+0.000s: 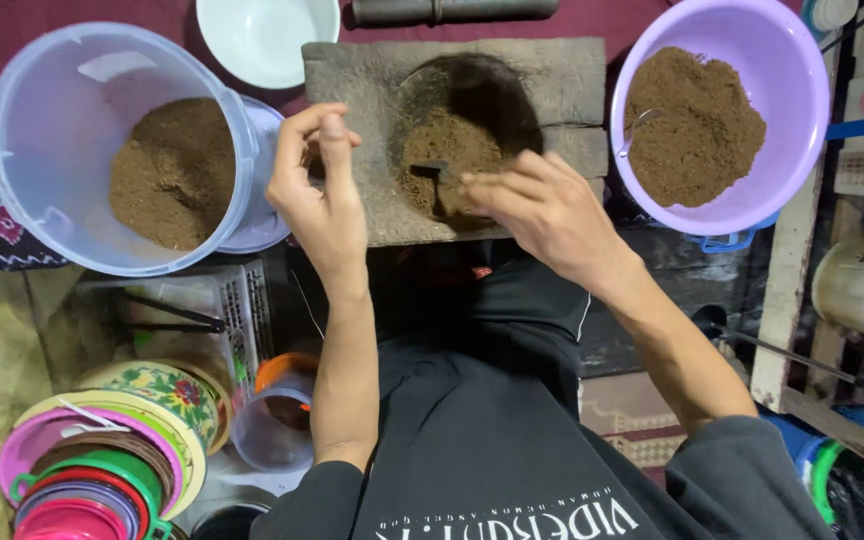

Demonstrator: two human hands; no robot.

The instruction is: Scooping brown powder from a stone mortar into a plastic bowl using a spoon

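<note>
Scooping brown powder from stone block hollow | right hand pinching small dark scoop | left hand hovering, fingers loosely curled, empty | next: likely needing level lift.

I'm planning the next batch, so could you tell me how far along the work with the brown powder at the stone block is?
Already done, it seems: the purple basin and the clear bucket each hold brown powder. In hand: the right hand works a small dark tool in the powder heap in the stone block's hollow; the left hand hovers beside it, fingers pinched. Left: that heap remains in the hollow.
</note>
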